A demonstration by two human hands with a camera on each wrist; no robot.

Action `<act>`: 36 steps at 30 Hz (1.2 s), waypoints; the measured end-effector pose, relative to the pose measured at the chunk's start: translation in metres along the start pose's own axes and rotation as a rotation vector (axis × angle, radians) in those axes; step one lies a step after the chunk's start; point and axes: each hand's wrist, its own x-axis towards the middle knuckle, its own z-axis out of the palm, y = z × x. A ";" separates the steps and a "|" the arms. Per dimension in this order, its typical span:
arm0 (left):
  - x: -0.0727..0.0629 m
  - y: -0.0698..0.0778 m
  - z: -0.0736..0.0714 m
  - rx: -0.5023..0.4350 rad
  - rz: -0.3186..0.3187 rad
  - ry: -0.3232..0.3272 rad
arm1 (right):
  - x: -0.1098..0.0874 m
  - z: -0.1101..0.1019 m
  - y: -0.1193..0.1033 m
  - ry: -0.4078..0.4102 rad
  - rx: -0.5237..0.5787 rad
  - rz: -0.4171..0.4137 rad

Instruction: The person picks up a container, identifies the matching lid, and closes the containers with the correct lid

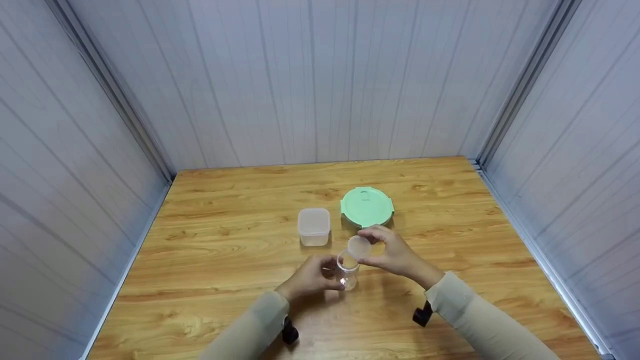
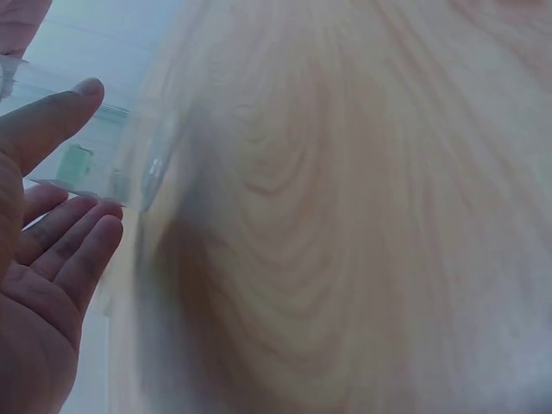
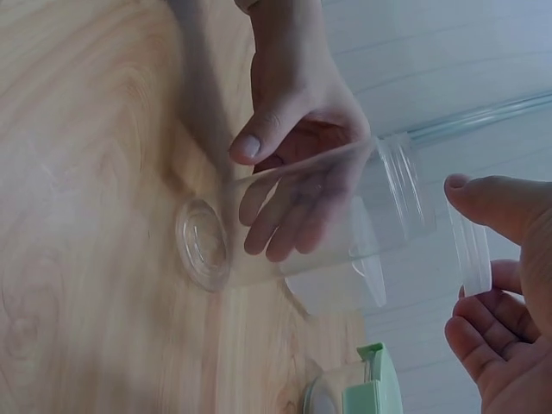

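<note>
A clear plastic jar (image 1: pixel 349 278) stands upright on the table, its round mouth facing up. My left hand (image 1: pixel 310 276) holds it from the left, thumb on the near side and fingers behind the clear wall (image 3: pixel 345 246). Between thumb and fingers, my right hand (image 1: pixel 395 254) pinches a round translucent lid (image 1: pixel 359 247) by its edge. In the right wrist view the lid (image 3: pixel 470 250) is a short way above the jar's threaded neck, with a gap between them. Through the jar in the left wrist view, something green shows.
A square translucent container (image 1: pixel 314 228) with a lid sits behind the jar. To its right is a round container with a mint-green clip lid (image 1: pixel 367 206), close to my right fingers. Pale panelled walls (image 1: pixel 320 80) enclose the wooden table (image 1: pixel 220 225) at the back and sides.
</note>
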 end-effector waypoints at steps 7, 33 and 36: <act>0.000 -0.004 0.002 -0.003 0.036 0.004 | 0.001 0.008 -0.003 -0.029 -0.009 -0.004; 0.003 -0.006 0.009 -0.022 0.023 0.018 | 0.002 0.022 -0.003 -0.072 0.021 -0.039; 0.003 -0.006 0.009 -0.012 0.017 0.019 | 0.001 0.022 -0.004 -0.077 0.013 -0.039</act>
